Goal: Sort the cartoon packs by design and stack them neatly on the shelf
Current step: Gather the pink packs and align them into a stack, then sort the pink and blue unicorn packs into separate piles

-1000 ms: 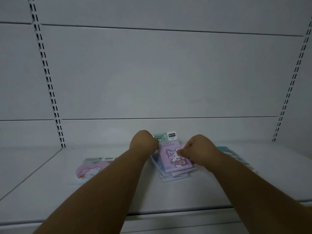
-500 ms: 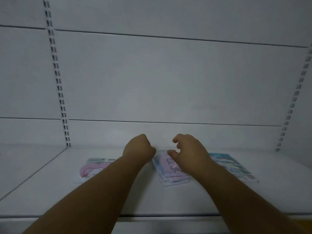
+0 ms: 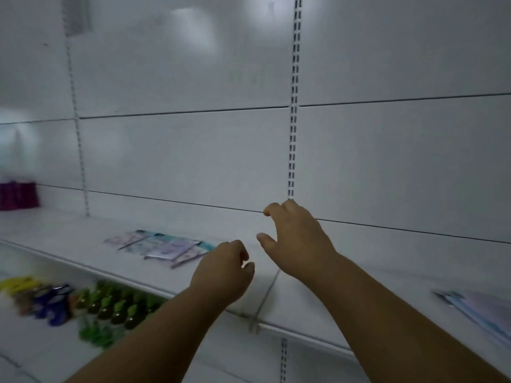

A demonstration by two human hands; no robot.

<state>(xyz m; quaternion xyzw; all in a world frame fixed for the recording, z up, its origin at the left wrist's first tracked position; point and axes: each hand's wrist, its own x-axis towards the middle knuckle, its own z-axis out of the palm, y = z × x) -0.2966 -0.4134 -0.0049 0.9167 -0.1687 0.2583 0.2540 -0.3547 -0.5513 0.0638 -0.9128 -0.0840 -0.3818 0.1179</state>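
Observation:
Several cartoon packs [image 3: 163, 246] lie flat in a loose overlapping row on the white shelf [image 3: 83, 239], left of both hands. One more pack [image 3: 481, 308] lies at the far right edge of the shelf. My left hand [image 3: 221, 275] hovers over the shelf with its fingers loosely curled and nothing in it. My right hand [image 3: 296, 239] is raised just beyond it, fingers spread, also holding nothing. Neither hand touches a pack. The view is blurred.
A lower shelf at the bottom left carries green bottles [image 3: 116, 308] and blue and yellow items [image 3: 41, 297]. Dark pink items [image 3: 18, 196] stand at the far left. A slotted upright [image 3: 293, 106] runs up the back panel behind my right hand.
The view has swung to the right, so the packs now sit to the left. Both hands have let go of the purple pack and lifted away from the stack.

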